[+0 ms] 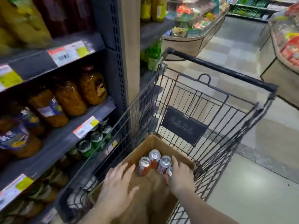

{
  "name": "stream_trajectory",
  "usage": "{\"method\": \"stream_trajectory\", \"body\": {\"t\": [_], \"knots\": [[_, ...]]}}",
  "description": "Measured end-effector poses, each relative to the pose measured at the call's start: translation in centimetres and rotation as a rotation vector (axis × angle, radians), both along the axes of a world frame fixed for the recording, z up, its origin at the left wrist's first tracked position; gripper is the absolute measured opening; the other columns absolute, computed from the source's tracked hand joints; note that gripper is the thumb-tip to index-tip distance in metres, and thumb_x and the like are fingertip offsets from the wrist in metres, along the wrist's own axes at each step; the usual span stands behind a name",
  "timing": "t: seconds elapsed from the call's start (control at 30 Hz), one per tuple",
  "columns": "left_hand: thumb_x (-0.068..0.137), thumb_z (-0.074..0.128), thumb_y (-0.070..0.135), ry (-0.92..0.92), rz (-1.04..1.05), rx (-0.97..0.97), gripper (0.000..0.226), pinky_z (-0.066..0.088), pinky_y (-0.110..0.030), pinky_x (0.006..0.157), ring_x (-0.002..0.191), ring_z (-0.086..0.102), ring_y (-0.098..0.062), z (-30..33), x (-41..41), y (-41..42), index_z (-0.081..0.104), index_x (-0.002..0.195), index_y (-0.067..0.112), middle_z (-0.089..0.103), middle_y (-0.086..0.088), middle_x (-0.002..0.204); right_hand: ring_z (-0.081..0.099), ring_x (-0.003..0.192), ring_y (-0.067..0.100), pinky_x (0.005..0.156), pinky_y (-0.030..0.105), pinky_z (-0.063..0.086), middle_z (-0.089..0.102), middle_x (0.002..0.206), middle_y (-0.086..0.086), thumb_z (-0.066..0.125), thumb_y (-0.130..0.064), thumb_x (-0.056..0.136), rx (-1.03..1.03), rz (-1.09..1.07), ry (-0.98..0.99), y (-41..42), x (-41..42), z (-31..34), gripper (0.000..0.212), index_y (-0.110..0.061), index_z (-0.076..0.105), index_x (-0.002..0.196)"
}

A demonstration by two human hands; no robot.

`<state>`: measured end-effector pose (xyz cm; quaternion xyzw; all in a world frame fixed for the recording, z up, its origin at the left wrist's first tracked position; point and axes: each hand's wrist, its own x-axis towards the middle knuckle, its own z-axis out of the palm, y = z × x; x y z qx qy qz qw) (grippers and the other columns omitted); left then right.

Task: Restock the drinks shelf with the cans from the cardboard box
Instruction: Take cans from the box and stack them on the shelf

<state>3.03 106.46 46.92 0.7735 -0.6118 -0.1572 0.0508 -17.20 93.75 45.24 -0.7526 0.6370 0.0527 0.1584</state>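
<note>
Down inside a wire shopping cart [210, 101] sits an open cardboard box [155, 188]. Four cans [154, 162] stand up in the far part of the box, close together, with shiny silver tops and red and white sides. One can [144, 165] is on the left, one can [154, 156] is at the back, and one can [164, 164] is on the right. The fourth can [169, 172] is mostly hidden. The right hand [179, 177] is in the box and wraps around that fourth can, with the fingers curled on it and one finger reaching up past the can beside it. The left hand [115, 189] is spread flat and loose over the near side of the box, fingers apart, holding nothing, close to the left can but not touching it. The bottom of the box near the hands is bare brown card. Beside the cart on the left stands the drinks shelf [90, 113]. Big orange bottles [69, 97] lie on its middle level. Lower down, green cans [94, 139] stand in a row behind the cart's wire side. Price tags [85, 126] are stuck on the shelf edges. The cart has a black handle [218, 68] at the far end. Past it, a shiny floor [262, 172] runs between bins full of bright packets [194, 20].
</note>
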Motion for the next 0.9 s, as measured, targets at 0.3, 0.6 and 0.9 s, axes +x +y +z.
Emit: {"method": "stream_trajectory", "body": {"t": [0.3,0.6,0.9], "knots": [[0.087,0.038,0.071,0.114,0.005,0.070,0.079,0.005,-0.039,0.121,0.148,0.002,-0.013,-8.4,1.5,-3.8,0.002,0.152,0.043,0.007,0.015,0.161,0.026,0.143,0.031,0.118,0.056,-0.002,0.047,0.145,0.005,0.044,-0.052,0.093,0.060,-0.127,0.225,-3.9,1.5,-9.1,0.071,-0.027,0.017,0.154],[0.088,0.041,0.067,0.172,-0.019,0.057,0.077,0.001,-0.031,0.116,0.148,0.005,-0.011,-12.5,0.8,-5.1,0.007,0.152,0.041,0.013,0.014,0.161,0.036,0.135,0.026,0.116,0.056,-0.006,0.055,0.135,0.002,0.040,-0.032,0.097,0.077,-0.149,0.348,-4.3,0.5,-13.0,0.057,-0.021,0.025,0.151],[0.090,0.041,0.064,0.204,-0.001,0.042,0.077,0.004,-0.033,0.119,0.148,0.007,-0.014,-13.1,0.6,-6.8,0.008,0.154,0.035,0.016,0.009,0.161,0.047,0.122,0.020,0.117,0.056,0.002,0.061,0.117,-0.006,0.053,-0.046,0.090,0.061,-0.112,0.327,-4.2,0.5,-10.3,0.031,-0.030,0.047,0.116]]}}
